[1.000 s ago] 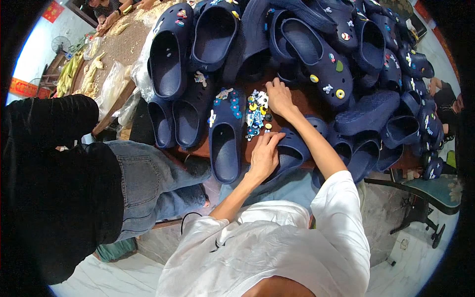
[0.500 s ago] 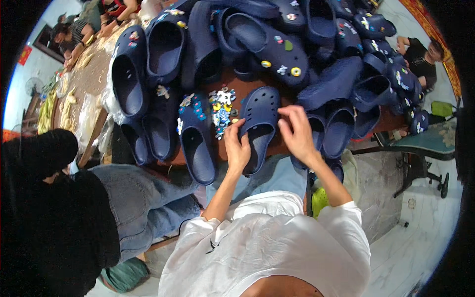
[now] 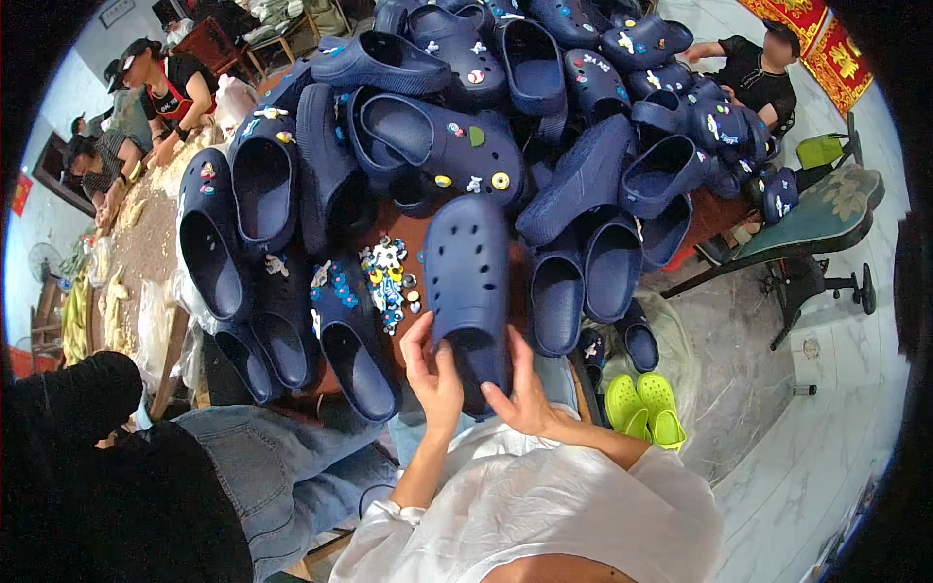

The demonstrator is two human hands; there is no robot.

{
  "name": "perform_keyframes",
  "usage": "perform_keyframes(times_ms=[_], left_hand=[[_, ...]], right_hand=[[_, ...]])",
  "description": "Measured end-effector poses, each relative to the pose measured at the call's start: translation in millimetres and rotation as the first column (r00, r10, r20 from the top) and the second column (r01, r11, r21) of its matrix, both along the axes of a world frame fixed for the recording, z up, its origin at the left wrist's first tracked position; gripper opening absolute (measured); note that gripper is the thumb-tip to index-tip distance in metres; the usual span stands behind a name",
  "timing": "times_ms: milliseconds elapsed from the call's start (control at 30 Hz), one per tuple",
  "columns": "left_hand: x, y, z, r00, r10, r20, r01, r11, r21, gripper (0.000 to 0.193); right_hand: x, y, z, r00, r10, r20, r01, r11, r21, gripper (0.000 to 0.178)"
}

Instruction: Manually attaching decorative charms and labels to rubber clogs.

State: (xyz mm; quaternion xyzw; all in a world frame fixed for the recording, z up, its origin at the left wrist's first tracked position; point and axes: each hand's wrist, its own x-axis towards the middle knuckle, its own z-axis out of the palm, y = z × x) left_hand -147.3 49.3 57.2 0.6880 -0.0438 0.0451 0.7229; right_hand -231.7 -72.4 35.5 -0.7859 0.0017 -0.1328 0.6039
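Observation:
A plain navy clog (image 3: 468,262), its vent holes bare, is held between my two hands with its toe pointing away from me. My left hand (image 3: 433,381) grips the left side near the heel opening. On the opposite side, my right hand (image 3: 526,389) is closed around the heel end, thumb over the rim. Left of this clog lies a small heap of colourful shoe charms (image 3: 386,277) on the brown table. Beside the heap rests another navy clog (image 3: 360,374) with blue and white charms on its toe.
A big pile of navy clogs (image 3: 442,141), many with charms, covers the table's far side. At my left sits a person in black (image 3: 107,466). Lime-green clogs (image 3: 661,403) are on the floor to the right, near a green chair (image 3: 816,228). Other people (image 3: 180,92) work at the far left.
My right hand has closed on the clog, which both hands now hold, raised nearer to me. The view has shifted, showing more of the room and the lime-green clogs.

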Motion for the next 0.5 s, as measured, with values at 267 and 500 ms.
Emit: perform_keyframes(times_ms=[267,500], left_hand=[[15.6,15.3,39.8,0.937,-0.268,0.225,0.227,0.955,0.189,0.041],[9.1,71.1,-33.4,0.981,0.185,-0.054,-0.186,0.983,-0.011,0.019]], right_hand=[[49.9,-94.8,45.2,0.874,-0.474,0.107,0.448,0.871,0.201,0.067],[143.1,-216.2,63.3,0.800,-0.563,0.209,0.515,0.822,0.242,0.061]])
